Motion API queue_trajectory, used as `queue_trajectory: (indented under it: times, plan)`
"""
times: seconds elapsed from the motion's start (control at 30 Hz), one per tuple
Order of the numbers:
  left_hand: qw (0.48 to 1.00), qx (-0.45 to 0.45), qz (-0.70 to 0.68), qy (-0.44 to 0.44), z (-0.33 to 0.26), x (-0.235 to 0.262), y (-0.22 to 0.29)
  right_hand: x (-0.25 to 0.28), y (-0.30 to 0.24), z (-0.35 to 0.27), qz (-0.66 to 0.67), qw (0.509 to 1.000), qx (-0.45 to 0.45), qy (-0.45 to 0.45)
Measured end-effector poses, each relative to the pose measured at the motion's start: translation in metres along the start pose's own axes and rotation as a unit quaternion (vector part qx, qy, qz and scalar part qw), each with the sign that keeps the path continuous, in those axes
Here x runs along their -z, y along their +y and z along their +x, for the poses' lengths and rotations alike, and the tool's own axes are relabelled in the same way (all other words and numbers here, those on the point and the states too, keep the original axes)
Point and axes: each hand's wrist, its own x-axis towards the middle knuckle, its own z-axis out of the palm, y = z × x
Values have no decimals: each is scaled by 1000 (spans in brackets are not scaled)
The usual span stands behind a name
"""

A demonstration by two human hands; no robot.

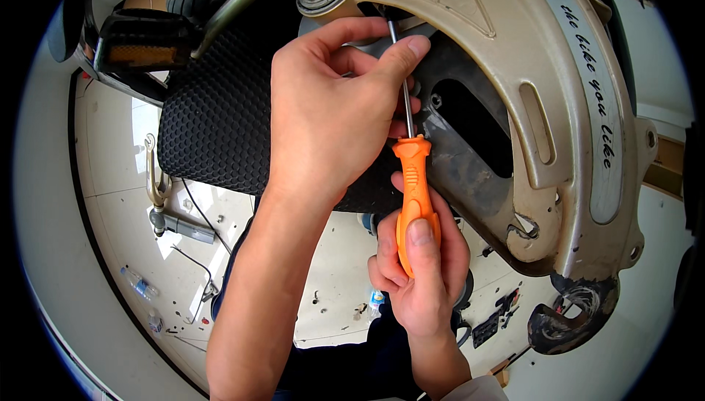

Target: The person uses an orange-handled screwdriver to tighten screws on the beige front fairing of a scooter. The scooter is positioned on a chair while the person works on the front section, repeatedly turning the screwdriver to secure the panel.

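Note:
An orange-handled screwdriver [416,181] points up and slightly left toward a dark gap in the beige bike frame [470,12]. My right hand [426,276] is wrapped around its handle, thumb along the front. Higher up, my left hand [330,100] steadies the metal shaft, with the thumb and forefinger on either side near the tip. The tip sits at the gap's edge, and what it touches there is too dark to make out. Below the frame's curve is a dark grey metal plate [459,173] with a long slot.
A pedal [143,41] on a bent crank arm [242,4] juts out at the upper left, above a black textured pad [213,118]. On the tiled floor lie a wrench [156,170], plastic bottles [139,283], cables and a black tool holder [496,320]. A worn black hook-shaped end [551,331] hangs below the frame.

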Motion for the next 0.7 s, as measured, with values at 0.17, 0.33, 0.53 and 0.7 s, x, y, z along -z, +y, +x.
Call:
queue_trajectory:
  times: [0.17, 0.33, 0.53, 0.7]
  plan:
    - [1000, -9, 9, 9, -2, -1, 0, -1, 2, -1, -25, 999, 28, -10]
    - [1000, -9, 5, 6, -2, -4, -3, 2, 5, -2, -71, 996, 55, 4]
    - [1000, -5, -29, 1, -3, -1, -1, -2, 11, -3, -114, 989, 90, 26]
    - [999, 14, -24, -20, 0, 2, 3, -3, 10, -3, -133, 987, 85, 45]
